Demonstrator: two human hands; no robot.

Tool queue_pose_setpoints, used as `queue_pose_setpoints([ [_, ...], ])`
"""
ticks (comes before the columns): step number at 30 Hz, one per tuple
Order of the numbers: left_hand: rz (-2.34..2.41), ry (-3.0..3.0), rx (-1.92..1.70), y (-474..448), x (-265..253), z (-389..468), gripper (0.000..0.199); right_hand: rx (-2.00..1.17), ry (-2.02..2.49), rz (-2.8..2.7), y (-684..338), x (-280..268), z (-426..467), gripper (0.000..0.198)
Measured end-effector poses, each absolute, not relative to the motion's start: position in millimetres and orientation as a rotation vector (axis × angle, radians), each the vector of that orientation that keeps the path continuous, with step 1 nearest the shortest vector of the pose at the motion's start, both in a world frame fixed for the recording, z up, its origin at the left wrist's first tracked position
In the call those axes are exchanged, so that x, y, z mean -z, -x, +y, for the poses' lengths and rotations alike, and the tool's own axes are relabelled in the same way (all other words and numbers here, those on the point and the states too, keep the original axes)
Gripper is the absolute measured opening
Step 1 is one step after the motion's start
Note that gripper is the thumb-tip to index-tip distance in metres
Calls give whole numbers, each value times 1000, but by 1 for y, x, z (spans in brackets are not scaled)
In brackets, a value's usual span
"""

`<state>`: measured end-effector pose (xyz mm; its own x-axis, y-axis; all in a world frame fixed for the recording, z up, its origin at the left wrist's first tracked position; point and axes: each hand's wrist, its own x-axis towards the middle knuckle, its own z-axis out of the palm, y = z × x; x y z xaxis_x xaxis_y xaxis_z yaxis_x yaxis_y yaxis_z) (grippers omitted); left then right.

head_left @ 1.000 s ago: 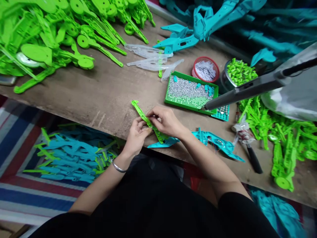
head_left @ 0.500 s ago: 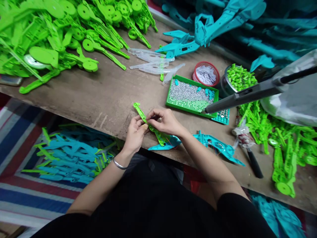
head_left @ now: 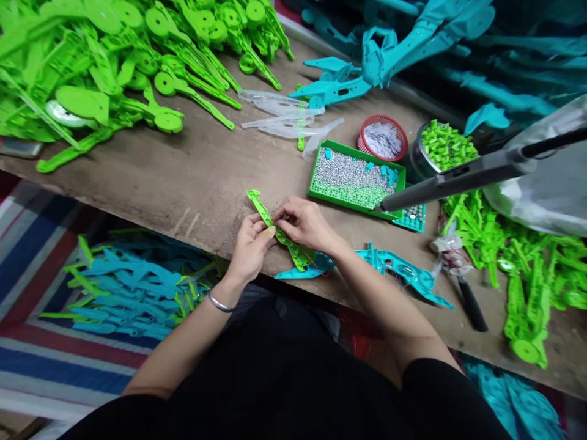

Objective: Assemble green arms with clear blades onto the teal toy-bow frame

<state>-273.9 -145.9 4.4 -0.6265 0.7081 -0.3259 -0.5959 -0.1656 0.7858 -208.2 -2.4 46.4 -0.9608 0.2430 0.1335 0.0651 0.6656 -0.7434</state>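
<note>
A long green plastic shell half (head_left: 259, 206) lies slantwise under both hands at the table's front edge. My left hand (head_left: 251, 244) grips it from the left, thumb pressed on its middle. On its right side, my right hand (head_left: 303, 223) is closed in a pinch against the shell; whatever is between those fingertips is hidden. Thin red wire (head_left: 314, 261) shows near the shell's lower end. Below that end rests a blue plastic shell piece (head_left: 300, 273), and another blue shell piece with wires (head_left: 398, 269) lies right of my forearm.
A green tray (head_left: 348, 194) of small metal screws stands ahead, beside a red basket (head_left: 383, 150) of pale strips. A grey power screwdriver (head_left: 435, 180) hangs at right. Green parts (head_left: 92, 67) pile up at left; a black-handled tool (head_left: 472, 305) lies right.
My right hand's fingers have shifted slightly against the green shell half. My left hand keeps its grip, and the rest looks the same.
</note>
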Motion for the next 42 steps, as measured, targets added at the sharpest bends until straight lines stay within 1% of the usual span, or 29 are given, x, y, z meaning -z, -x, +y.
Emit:
queue_pose_setpoints([
  [5, 1259, -117, -1918, 273, -5, -142, 44, -1182, 241, -2723, 208, -51, -1, 19],
  [10, 1298, -108, -1934, 271, -1, -139, 45, -1209, 188, -2694, 209, -69, -3, 45],
  [11, 1305, -110, -1938, 271, 1, -139, 46, -1213, 160, -2683, 210, -72, -4, 45],
  [15, 1331, -123, -1958, 270, 6, -139, 46, -1195, 81, -2701, 221, -73, -7, 27],
  [17, 1332, -134, -1964, 270, 7, -139, 45, -1209, 92, -2726, 226, -69, -7, 23],
  [23, 1339, -160, -1998, 268, 8, -137, 45, -1422, 194, -2680, 230, -61, -6, 21],
  [28, 1373, -192, -1992, 267, 10, -138, 44, -1263, 192, -2685, 232, -57, -9, 19],
  [30, 1382, -203, -1990, 266, 10, -138, 45, -1245, 239, -2679, 233, -54, -10, 18],
  [35, 1386, -212, -1993, 266, 10, -138, 44, -1387, 433, -2600, 236, -49, -14, 15],
  [38, 1371, -217, -1989, 267, 10, -139, 43, -1479, 475, -2569, 239, -50, -14, 17],
  [42, 1350, -207, -1991, 267, 8, -139, 42, -1412, 435, -2624, 241, -55, -13, 19],
])
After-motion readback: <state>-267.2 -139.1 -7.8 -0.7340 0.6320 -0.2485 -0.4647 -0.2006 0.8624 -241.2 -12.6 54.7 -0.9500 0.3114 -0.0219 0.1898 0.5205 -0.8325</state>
